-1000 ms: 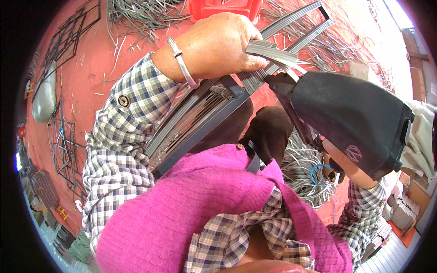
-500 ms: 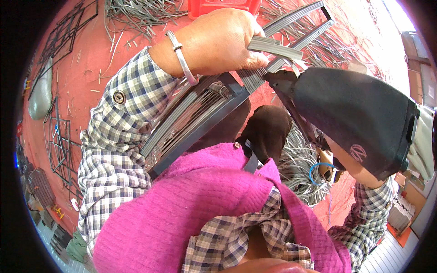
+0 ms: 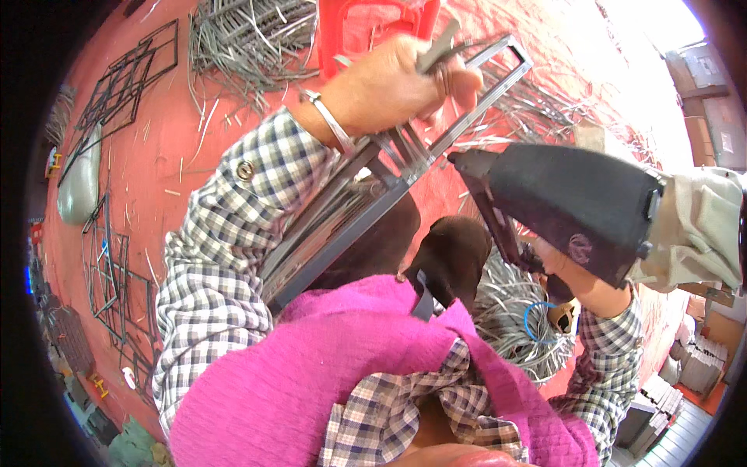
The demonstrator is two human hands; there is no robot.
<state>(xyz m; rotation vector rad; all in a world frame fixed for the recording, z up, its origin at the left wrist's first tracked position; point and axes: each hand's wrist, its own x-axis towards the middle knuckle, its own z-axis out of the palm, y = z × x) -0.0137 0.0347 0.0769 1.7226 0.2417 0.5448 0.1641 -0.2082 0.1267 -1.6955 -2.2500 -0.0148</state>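
Across my lap lies a long, narrow dark frame point(image 3: 342, 253), partly wrapped in grey flat strips. My left hand point(image 3: 389, 86) is closed above its middle, gripping a grey flat strip point(image 3: 440, 47) that sticks up between thumb and fingers. The strip's other end is hidden by the hand. On the right, my right hand point(image 3: 572, 272) is wrapped round the handle of a black staple gun point(image 3: 560, 206), whose bulky body covers part of the fingers. The gun's nose points left, close to the frame's edge; I cannot tell whether it touches.
A red plastic stool point(image 3: 334, 47) stands at the far side by a heap of grey strips point(image 3: 249, 54). A coil of strips point(image 3: 513, 327) lies beside my right knee. Bare metal frames point(image 3: 117, 265) are on the red floor at left, and boxes point(image 3: 700, 358) stand at right.
The strip, stretched over the frame toward the gun's nose before, now points upward in my left hand. The gun's nose has drawn back slightly from the frame.
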